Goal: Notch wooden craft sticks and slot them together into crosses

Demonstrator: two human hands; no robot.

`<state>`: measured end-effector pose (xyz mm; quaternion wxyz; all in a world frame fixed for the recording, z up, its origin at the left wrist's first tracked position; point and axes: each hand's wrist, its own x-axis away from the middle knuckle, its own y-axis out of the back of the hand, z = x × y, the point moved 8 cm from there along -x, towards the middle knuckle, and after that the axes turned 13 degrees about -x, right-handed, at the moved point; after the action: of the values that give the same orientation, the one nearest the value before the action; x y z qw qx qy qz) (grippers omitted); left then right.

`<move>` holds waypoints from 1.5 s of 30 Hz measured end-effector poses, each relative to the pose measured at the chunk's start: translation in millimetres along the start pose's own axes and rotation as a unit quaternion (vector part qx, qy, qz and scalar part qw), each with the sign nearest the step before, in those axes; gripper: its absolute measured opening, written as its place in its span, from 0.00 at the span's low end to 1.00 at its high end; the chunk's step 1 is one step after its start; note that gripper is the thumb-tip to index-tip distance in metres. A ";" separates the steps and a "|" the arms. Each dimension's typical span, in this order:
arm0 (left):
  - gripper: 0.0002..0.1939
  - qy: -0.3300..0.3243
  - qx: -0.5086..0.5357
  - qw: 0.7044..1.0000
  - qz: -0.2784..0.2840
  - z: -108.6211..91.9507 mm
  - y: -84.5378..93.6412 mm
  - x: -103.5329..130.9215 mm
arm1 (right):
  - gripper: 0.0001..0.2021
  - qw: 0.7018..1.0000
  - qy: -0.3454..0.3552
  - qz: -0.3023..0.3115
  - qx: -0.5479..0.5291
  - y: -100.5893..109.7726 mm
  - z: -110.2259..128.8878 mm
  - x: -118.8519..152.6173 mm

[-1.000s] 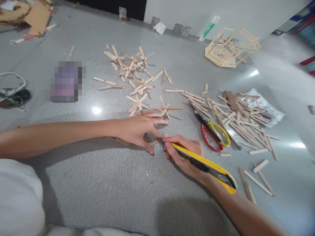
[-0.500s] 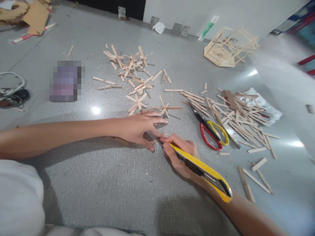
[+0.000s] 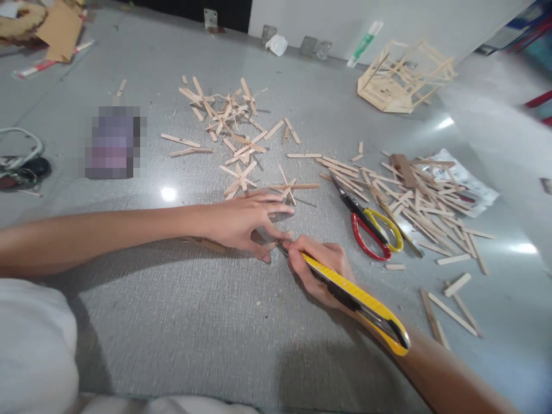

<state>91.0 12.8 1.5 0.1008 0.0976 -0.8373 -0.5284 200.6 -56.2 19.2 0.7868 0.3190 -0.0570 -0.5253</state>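
Observation:
My right hand is closed around a yellow utility knife, its handle slanting back along my forearm and its tip at a small wooden craft stick on the table. Thumb and index finger of my left hand pin that stick down from either side, the other fingers stretched out over the tabletop. Most of the stick is hidden under the hand. Just beyond my left fingertips lies a star of crossed craft sticks, and another star is beside it.
Scissors with red and yellow handles lie right of my hands, against a heap of craft sticks. Farther back are a stick pile, a wooden stick frame and a green-white tube. A blurred-out purple object is left.
The knife and my right hand have shifted very slightly to the right. My left hand stays in place on the stick. The view has moved a little.

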 end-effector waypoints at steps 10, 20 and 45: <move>0.26 -0.004 -0.001 1.000 -0.004 -3.0 2.8 -0.9 | 0.15 0.999 -0.021 -0.009 -0.044 3.1 -2.2 -2.1; 0.24 -0.005 0.011 1.000 -0.016 -4.3 5.1 -1.3 | 0.11 0.992 -0.082 -0.039 -0.083 4.5 -10.6 0.8; 0.23 0.003 0.014 1.000 -0.007 0.2 0.5 -0.2 | 0.05 1.000 0.010 -0.002 -0.005 -0.9 2.9 0.9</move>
<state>91.2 13.2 1.8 0.0987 0.1062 -0.8436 -0.5170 199.0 -58.4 20.8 0.7882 0.3199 -0.0459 -0.5237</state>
